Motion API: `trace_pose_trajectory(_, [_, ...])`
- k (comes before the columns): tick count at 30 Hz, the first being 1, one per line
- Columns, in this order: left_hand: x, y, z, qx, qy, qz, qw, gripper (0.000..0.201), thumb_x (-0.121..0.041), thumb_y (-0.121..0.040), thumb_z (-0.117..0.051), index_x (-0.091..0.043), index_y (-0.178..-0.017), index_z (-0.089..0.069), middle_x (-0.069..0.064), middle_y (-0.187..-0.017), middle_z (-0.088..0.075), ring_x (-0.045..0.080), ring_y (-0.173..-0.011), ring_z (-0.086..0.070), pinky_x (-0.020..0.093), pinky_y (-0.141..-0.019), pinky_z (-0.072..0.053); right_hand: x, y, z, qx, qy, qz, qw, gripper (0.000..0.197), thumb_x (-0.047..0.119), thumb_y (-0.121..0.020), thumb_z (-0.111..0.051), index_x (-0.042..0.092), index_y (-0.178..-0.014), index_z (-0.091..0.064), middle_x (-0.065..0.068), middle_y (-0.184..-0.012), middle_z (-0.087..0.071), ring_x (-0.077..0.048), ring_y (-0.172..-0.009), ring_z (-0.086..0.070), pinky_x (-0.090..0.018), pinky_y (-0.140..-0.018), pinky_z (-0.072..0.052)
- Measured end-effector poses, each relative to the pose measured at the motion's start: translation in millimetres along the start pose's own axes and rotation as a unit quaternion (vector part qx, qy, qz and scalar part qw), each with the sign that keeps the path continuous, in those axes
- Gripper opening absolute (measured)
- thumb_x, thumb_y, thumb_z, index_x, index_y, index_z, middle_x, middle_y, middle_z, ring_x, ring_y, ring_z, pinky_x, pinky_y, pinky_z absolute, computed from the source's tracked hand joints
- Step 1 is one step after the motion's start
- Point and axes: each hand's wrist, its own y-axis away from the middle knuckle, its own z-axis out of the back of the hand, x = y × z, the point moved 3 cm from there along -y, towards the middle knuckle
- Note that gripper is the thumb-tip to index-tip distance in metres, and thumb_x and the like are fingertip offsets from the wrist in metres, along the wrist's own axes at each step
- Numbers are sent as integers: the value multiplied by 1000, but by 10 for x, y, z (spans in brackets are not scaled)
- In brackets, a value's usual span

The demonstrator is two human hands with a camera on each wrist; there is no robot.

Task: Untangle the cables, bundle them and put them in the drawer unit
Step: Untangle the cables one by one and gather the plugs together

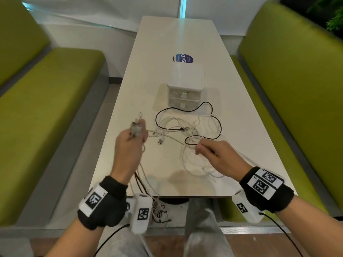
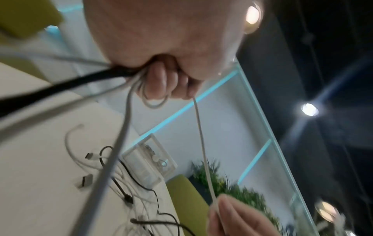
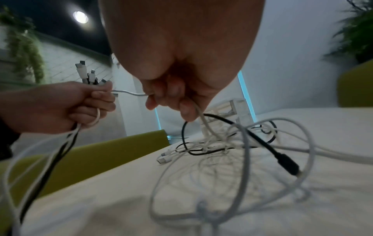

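Note:
A tangle of white and black cables [image 1: 193, 130] lies on the white table [image 1: 185, 43] in front of a small white drawer unit [image 1: 185, 86] with both drawers closed. My left hand [image 1: 130, 141] is raised over the table's left edge and grips a bunch of cable ends [image 3: 88, 76], plugs sticking up; their tails hang off the table's near edge. My right hand [image 1: 209, 151] pinches one white cable [image 3: 129, 93] that runs taut from the left fist, and its far part drops into the tangle [image 3: 222, 143].
Green benches [image 1: 46, 108] flank the table on both sides. A round blue sticker [image 1: 182, 58] sits behind the drawer unit. Loose plugs [image 1: 160, 141] lie between my hands. A black plug [image 3: 286, 164] rests near the right hand.

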Motion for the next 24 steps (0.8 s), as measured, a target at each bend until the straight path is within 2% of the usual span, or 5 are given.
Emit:
trace_pose_trajectory(3, [74,-34,112,-69,35,1,997,39,-50,-93,-46,-19,-71,-58,-4,-72,-52,9,-56,-38,22,-50,-30,33,-25,-25,29,41,23,998,29,34,-99,-48,17,-80,-62,24,-67,-57,-2,-65,-53,-13,-57,-34])
trace_pose_trajectory(10, [-60,204,-178,-36,-137,-236,962,54,12,-84,-39,-11,-129,-58,-6,-120,-58,-7,-101,-56,7,-84,-44,233,-199,-93,-26,58,36,997,33,32,-101,-44,30,-68,-43,10,-67,-59,-7,-64,-55,-21,-59,-39])
trace_pose_trajectory(14, [63,193,-390,107,-220,-220,944,64,9,-72,-47,-22,-126,-60,-10,-113,-62,4,-98,-59,20,-82,-48,408,-231,-106,-51,30,107,992,26,27,-100,-47,33,-76,-43,18,-61,-45,1,-61,-47,-13,-58,-34])
trace_pose_trajectory(18, [111,170,-458,131,-303,-212,920,28,1,-83,-46,-27,-80,-49,-9,-78,-48,11,-68,-44,26,-62,-31,383,-221,-168,-23,33,108,993,25,43,-99,-36,31,-76,-37,16,-60,-42,-2,-58,-44,-15,-55,-31])
trace_pose_trajectory(24, [-92,-25,-84,-58,-145,-168,973,26,-1,-92,-36,-15,-80,-53,-7,-77,-58,-4,-74,-55,7,-66,-39,80,-232,-181,57,74,29,995,33,38,-103,-30,13,-90,-48,4,-81,-60,-17,-72,-54,-31,-69,-42])
